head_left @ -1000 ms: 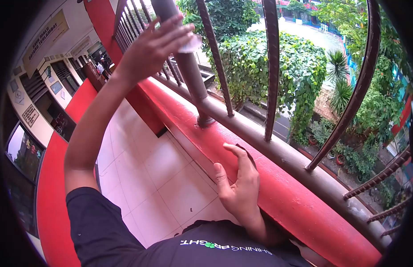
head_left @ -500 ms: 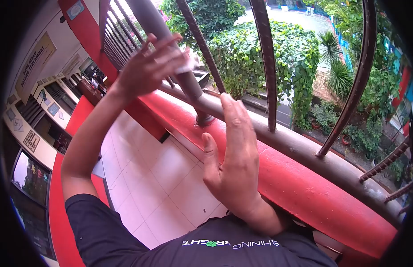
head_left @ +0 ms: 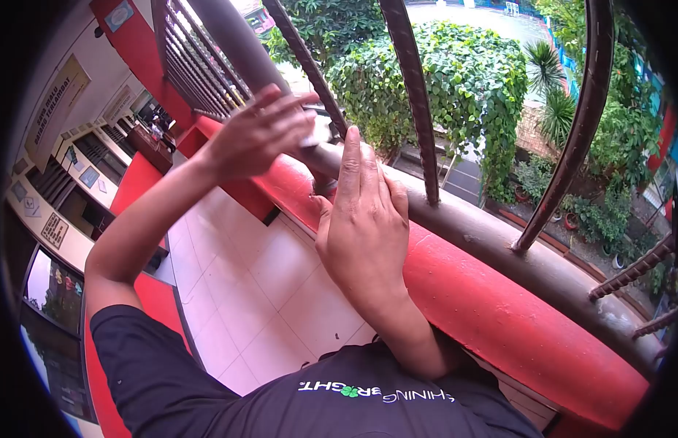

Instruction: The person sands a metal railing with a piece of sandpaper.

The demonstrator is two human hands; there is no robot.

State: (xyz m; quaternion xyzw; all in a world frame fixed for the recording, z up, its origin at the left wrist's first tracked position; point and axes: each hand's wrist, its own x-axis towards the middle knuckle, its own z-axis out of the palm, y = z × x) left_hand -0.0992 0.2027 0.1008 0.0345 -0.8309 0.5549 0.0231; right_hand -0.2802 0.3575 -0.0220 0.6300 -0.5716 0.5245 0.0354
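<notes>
My left hand (head_left: 262, 135) reaches across the thick brown post (head_left: 244, 47), its fingers smeared by motion. A small white cloth or tissue (head_left: 318, 131) shows under its fingertips, against the metal near the post's lower end. My right hand (head_left: 364, 215) is open, back of the hand toward me and thumb apart. Its fingers point up and overlap the brown bottom rail (head_left: 470, 226) in this view. Below the rail runs a red painted ledge (head_left: 492, 299), beside my right forearm.
Dark twisted bars (head_left: 415, 102) rise from the rail. Leafy bushes (head_left: 434, 87) and potted plants grow outside. Pale floor tiles (head_left: 244, 299) lie below at left. Along the corridor are a red pillar (head_left: 138, 47), banner (head_left: 58, 109) and windows (head_left: 50, 288).
My left hand has moved down along the post with the white cloth. My right hand has shifted left and turned its back toward me. The view has shifted slightly.
</notes>
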